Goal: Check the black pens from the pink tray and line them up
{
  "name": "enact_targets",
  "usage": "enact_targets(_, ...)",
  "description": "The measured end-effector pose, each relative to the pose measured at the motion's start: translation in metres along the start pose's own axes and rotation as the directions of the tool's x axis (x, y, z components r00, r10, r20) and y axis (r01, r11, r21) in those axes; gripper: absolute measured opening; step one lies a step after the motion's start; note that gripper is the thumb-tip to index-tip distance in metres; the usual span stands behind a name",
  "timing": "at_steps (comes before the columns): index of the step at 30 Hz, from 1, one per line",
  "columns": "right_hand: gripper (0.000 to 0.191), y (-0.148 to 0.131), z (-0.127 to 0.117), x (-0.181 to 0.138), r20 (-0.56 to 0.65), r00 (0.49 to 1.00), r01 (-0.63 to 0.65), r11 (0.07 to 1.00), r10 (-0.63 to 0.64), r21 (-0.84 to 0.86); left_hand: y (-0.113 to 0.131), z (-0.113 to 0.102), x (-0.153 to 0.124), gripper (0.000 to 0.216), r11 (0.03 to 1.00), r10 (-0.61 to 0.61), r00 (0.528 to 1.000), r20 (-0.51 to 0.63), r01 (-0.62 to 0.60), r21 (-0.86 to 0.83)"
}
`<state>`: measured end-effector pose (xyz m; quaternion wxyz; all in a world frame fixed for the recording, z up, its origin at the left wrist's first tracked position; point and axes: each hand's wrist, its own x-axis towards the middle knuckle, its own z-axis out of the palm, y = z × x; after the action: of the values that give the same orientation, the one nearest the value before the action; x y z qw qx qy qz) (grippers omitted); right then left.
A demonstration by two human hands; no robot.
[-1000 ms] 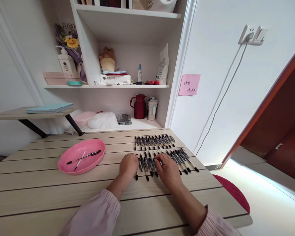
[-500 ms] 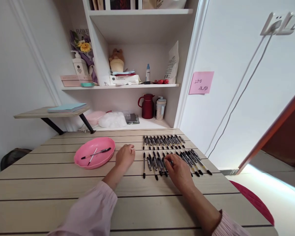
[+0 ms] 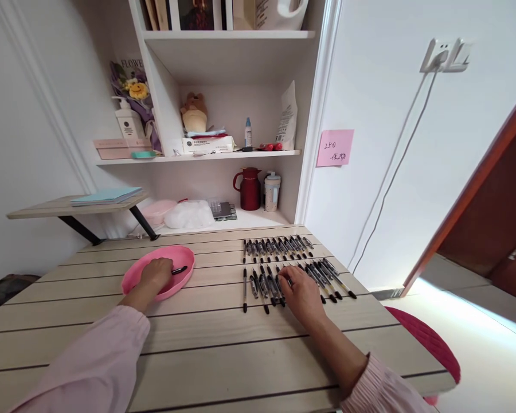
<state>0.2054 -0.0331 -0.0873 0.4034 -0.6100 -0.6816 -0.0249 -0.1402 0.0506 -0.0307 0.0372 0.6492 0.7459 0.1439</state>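
My left hand [image 3: 157,274] is down inside the pink bowl [image 3: 178,287], its fingers curled and their tips hidden. A black pen [image 3: 179,269] pokes out of the bowl's middle beside those fingers; I cannot tell whether they grip it. My right hand [image 3: 303,292] is closed with thumb and forefinger pinched on a pen [image 3: 289,282] in the nearer row. Several black-capped clear pens lie side by side there, among them a pen [image 3: 245,289] at the left end. A second row of pens [image 3: 277,248] lies farther back.
A small raised shelf [image 3: 38,207] with blue-covered papers stands at the table's back left. Behind the table is a shelf unit with a red jug [image 3: 250,189] and a patterned cup [image 3: 272,192]. A red stool [image 3: 430,344] stands beyond the right edge.
My left hand has moved left from the middle of the table into the pink bowl. My right hand stays at the nearer pen row. The view has shifted slightly.
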Motion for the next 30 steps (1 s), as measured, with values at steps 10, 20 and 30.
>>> enact_targets(10, 0.021, -0.031, -0.003, 0.002, 0.075, 0.992, -0.125, 0.931, 0.106, 0.342, 0.087, -0.005, -0.056, 0.021, 0.927, 0.228, 0.969, -0.096, -0.246, -0.282)
enact_targets(20, 0.032, -0.072, 0.049, 0.021, 0.226, 0.916, -0.383, 0.546, 0.332, 0.746, 0.139, 0.066, -0.107, 0.022, 0.346, 0.239, 0.959, 0.151, 0.061, -0.936)
enact_targets(30, 0.038, -0.059, 0.045, 0.023, 0.346, 0.89, -0.44, 0.362, 0.297, 0.822, 0.132, 0.069, -0.107, 0.041, 0.242, 0.32, 0.882, 0.345, 0.276, -0.93)
